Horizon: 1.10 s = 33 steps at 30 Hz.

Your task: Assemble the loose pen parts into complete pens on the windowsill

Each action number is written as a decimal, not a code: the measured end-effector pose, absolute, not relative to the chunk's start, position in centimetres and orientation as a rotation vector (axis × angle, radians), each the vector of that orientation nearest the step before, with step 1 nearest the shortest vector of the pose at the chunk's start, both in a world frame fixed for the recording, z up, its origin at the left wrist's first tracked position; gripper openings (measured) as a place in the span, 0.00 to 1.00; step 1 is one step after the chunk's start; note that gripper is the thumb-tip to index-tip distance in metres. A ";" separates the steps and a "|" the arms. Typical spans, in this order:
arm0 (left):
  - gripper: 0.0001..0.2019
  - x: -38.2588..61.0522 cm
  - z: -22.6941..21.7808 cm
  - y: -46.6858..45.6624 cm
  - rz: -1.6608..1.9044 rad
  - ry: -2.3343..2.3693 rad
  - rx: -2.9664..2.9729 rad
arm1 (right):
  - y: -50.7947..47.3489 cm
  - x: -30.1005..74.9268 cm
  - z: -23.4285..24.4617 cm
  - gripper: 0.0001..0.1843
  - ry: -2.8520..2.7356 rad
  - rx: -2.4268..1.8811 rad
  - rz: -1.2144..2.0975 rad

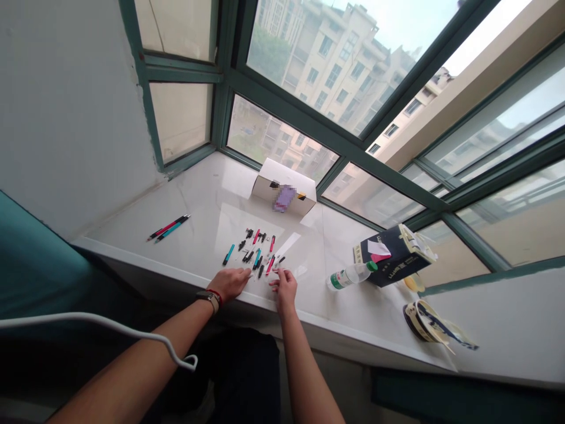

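Loose pen parts lie spread over the white sill: black pieces, pink barrels and teal barrels. My left hand rests at the near side of these parts, its fingers drawn together; what they hold, if anything, is too small to name. To the right, my right hand has thumb and forefinger pinched by a pink barrel, around something thin that I cannot make out. Two whole pens, one pink and one teal, lie side by side at the far left.
A white box stands against the window. On the right are a plastic bottle with a green cap, a dark printed carton and a round dark-and-cream container. A white cable crosses over my left forearm.
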<state>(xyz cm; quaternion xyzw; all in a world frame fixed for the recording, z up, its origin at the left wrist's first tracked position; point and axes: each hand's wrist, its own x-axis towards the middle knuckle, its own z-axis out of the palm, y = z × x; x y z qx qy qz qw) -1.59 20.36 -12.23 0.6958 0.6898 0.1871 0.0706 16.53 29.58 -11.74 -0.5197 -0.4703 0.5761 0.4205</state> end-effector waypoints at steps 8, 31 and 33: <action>0.15 -1.5 -12.6 20.4 0.592 2.110 2.081 | 32.9 19.1 -11.2 0.17 -1.598 -1.668 1.181; 0.14 -1.5 -12.7 20.4 0.619 2.116 2.062 | 32.0 17.5 -10.9 0.14 -1.960 -1.768 0.688; 0.14 -1.5 -12.7 20.4 0.611 2.119 2.060 | 31.6 17.8 -10.9 0.15 -1.978 -1.707 0.654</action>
